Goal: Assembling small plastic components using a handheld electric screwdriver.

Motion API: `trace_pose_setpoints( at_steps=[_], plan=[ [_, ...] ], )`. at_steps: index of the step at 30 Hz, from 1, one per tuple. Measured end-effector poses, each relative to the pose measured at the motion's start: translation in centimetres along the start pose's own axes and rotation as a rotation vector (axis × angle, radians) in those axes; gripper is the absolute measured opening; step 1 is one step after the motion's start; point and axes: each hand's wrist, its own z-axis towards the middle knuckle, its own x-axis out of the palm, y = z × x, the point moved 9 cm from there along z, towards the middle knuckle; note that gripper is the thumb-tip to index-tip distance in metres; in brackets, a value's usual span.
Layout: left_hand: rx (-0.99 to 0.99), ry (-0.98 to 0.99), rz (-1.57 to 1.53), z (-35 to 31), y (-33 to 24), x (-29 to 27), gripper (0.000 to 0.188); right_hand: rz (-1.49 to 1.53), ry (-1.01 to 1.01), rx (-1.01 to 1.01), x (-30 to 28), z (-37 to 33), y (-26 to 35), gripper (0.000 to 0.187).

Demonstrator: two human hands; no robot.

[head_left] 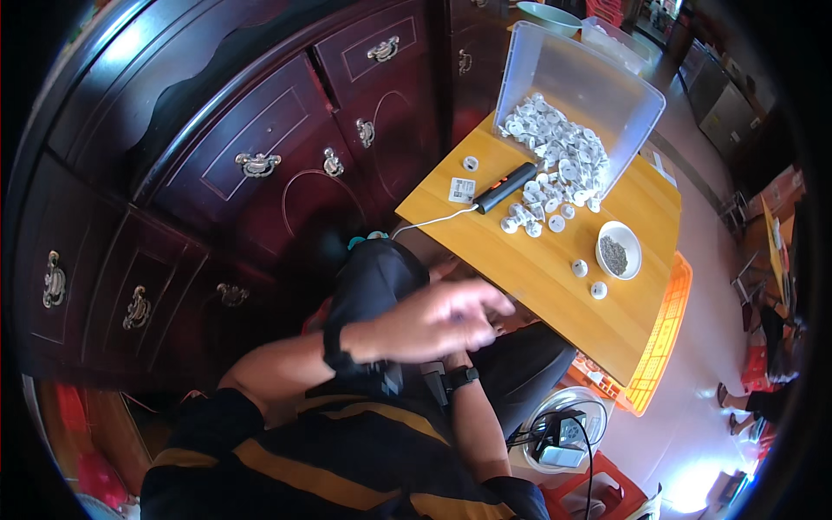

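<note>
My left hand (425, 322) is raised over my lap, near the table's front edge. Its fingers point to the right and are smeared by motion, so what they hold, if anything, is unclear. My right hand (458, 357) sits below and behind it, with its fingers mostly hidden. On the wooden table (520, 269), a black handheld electric tool (506, 187) with orange marks trails a white cable. Beside it is a heap of small white round plastic parts (563, 156), some spilling from a clear plastic bin (637, 95). A white bowl (635, 253) holds small grey metal pieces.
Two single white parts (580, 268) lie near the bowl, and a printed card (462, 190) lies left of the tool. Dark wooden cabinets (286, 173) stand at the left. An orange basket (667, 334) is against the table's right side; cables and a box (562, 455) sit below.
</note>
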Motion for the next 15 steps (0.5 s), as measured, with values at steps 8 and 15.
trace_pose_setpoints(
  at_steps=[8, 15],
  plan=[
    [-0.118, -0.454, 0.841, 6.9, 6.5, -18.3, 0.027, -0.108, -0.016, -0.052, 0.3, -1.0, 1.6, 0.009],
    [-0.223, -0.501, 0.568, 9.4, 7.9, -20.9, 0.027, -0.107, 0.016, -0.035, 1.1, -1.2, 0.9, 0.017]
  ],
)
